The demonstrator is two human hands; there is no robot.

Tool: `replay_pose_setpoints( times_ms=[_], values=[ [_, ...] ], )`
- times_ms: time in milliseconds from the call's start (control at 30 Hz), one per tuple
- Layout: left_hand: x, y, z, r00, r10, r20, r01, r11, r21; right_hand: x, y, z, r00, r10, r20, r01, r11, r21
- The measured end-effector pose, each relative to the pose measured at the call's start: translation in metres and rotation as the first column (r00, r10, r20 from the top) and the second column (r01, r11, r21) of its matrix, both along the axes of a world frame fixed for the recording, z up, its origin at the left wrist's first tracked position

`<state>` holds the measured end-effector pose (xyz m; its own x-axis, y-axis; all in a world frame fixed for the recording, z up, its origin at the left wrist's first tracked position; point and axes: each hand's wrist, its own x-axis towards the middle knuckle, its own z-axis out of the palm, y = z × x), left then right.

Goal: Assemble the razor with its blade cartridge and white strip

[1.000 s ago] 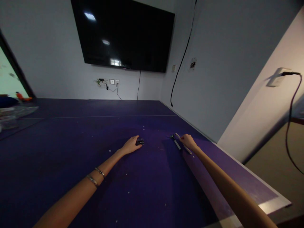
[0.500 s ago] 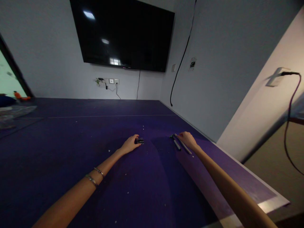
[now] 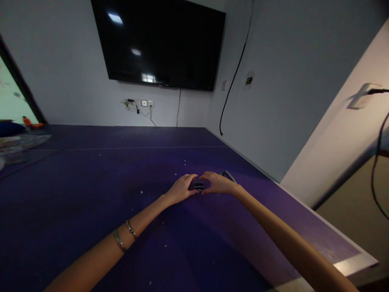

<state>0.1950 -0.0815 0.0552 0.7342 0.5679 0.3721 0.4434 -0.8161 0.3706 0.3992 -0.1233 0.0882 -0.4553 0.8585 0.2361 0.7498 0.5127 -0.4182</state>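
Between your left hand and right hand, both curled, grip indeterminable, the small black rectangular object lay lengthwise left-to-right, about equally near each.

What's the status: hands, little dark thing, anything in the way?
Left hand and right hand: curved, facing. Small dark object: between them, grip unclear. Slim grey item: partly hidden behind right hand.

Arms reach forward, left grip and right grip curved toward each other.
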Motion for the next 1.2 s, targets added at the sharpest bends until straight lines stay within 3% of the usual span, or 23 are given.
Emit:
replay_pose_setpoints(
  times_ms=[167,333,500,600,733,800,1100,1200],
  values=[
    [0.001,-0.002,-0.002,0.999,0.025,-0.039,-0.025,1.0,-0.001,0.008,0.003,-0.003,1.0,-0.02,-0.022,0.02,1.0,-0.015],
    [-0.014,0.011,-0.017,0.992,0.087,-0.094,-0.086,0.996,0.015,0.055,0.014,-0.009,0.981,-0.192,-0.025,0.19,0.979,-0.073],
    [-0.04,0.029,-0.038,0.977,0.176,-0.119,-0.175,0.984,0.019,0.129,0.022,-0.017,0.886,-0.449,0.112,0.46,0.881,-0.108],
    [-0.047,0.033,-0.047,0.969,0.199,-0.145,-0.198,0.98,0.023,0.165,0.02,-0.022,0.84,-0.519,0.157,0.541,0.822,-0.175],
    [-0.048,0.032,-0.052,0.968,0.192,-0.16,-0.185,0.981,0.061,0.19,0.014,-0.028,0.774,-0.599,0.204,0.631,0.704,-0.327],
    [-0.047,0.031,-0.052,0.966,0.199,-0.164,-0.189,0.979,0.071,0.194,0.014,-0.03,0.757,-0.614,0.224,0.65,0.672,-0.354],
    [-0.045,0.033,-0.056,0.966,0.2,-0.166,-0.186,0.977,0.1,0.209,0.034,-0.046,0.842,-0.471,0.262,0.537,0.779,-0.325],
    [-0.045,0.034,-0.059,0.966,0.201,-0.163,-0.182,0.976,0.122,0.217,0.04,-0.052,0.848,-0.45,0.281,0.528,0.768,-0.361]
  ],
)
